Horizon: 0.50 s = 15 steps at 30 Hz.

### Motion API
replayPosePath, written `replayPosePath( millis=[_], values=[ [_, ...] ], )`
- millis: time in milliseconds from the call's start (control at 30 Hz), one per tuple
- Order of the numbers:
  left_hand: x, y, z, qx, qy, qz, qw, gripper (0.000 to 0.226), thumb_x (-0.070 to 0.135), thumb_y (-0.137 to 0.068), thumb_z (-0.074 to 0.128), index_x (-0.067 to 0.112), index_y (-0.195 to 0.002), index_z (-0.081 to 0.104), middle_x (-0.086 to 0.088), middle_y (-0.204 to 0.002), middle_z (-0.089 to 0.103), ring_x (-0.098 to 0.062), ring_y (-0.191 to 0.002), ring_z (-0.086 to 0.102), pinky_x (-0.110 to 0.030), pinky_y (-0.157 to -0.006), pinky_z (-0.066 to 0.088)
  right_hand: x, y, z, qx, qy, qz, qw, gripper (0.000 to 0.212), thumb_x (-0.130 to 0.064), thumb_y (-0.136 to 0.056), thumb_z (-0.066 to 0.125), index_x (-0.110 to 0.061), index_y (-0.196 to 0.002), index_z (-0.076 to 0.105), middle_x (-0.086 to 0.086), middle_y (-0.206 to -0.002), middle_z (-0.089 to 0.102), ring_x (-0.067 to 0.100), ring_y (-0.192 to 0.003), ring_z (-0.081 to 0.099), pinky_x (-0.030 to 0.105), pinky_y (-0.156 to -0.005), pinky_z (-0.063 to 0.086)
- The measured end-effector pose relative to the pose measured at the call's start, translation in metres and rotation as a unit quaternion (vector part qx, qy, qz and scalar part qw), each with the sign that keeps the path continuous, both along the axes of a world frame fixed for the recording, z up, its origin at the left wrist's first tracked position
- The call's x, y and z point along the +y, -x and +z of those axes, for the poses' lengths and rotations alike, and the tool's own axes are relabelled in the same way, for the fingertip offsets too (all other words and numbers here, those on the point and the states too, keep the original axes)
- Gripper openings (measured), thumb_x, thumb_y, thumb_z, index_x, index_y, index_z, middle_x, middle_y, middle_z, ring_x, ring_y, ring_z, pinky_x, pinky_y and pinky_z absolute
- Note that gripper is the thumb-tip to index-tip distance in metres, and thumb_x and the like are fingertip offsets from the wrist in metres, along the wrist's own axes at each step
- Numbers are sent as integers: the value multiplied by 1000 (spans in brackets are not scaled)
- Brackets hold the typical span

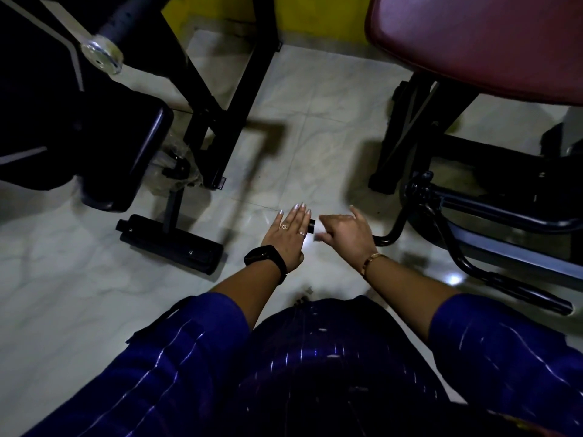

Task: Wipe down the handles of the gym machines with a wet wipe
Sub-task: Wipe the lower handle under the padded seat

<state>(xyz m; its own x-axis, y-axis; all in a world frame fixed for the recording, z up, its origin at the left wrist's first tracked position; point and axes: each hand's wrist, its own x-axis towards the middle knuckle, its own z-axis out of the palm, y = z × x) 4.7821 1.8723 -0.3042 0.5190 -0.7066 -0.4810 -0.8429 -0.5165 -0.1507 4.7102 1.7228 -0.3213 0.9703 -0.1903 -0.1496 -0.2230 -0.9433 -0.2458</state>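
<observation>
The right hand [347, 236] grips a white wet wipe [319, 231], curling it round the black handle bar [386, 237] near the bar's free end. The left hand [287, 236] lies flat, fingers straight, just beside that end. The wipe looks thin, limp and damp, so it is best wrapped round the rigid, fixed tube. A maroon seat pad [473, 42] stands beyond the handle bar.
</observation>
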Motion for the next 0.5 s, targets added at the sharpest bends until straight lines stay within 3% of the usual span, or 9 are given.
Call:
replayPosePath(
  millis=[100,300,433,500],
  values=[
    [1,1,-2,10,12,14,1000,84,33,-95,42,4,-152,-13,-12,-162,-13,-24,-150,-12,-42,-119,-5,-13,15,-9,-4,-27,-56,998,45,-57,-80,65,-19,-105,70,3,-99,73,24,-96,66,37,-110,18],
    [2,0,-7,33,47,29,998,75,52,-102,20,6,-153,-11,-11,-163,-11,-22,-150,-11,-42,-119,-7,-23,62,-26,-98,-13,-94,991,45,-31,-75,80,-10,-113,68,9,-111,70,23,-106,66,41,-107,24],
    [2,0,-9,44,63,41,996,76,55,-102,18,7,-154,-8,-10,-163,-9,-20,-150,-9,-40,-119,-8,-5,29,-15,-97,25,-22,995,39,-29,-72,81,-10,-105,70,8,-101,72,23,-100,68,47,-104,36],
    [2,0,-9,47,66,44,996,75,55,-102,18,7,-154,-8,-9,-163,-9,-20,-150,-9,-39,-119,-8,8,6,-7,-85,25,15,996,30,-26,-76,75,-10,-101,68,8,-96,71,24,-96,67,46,-106,34]
  ],
)
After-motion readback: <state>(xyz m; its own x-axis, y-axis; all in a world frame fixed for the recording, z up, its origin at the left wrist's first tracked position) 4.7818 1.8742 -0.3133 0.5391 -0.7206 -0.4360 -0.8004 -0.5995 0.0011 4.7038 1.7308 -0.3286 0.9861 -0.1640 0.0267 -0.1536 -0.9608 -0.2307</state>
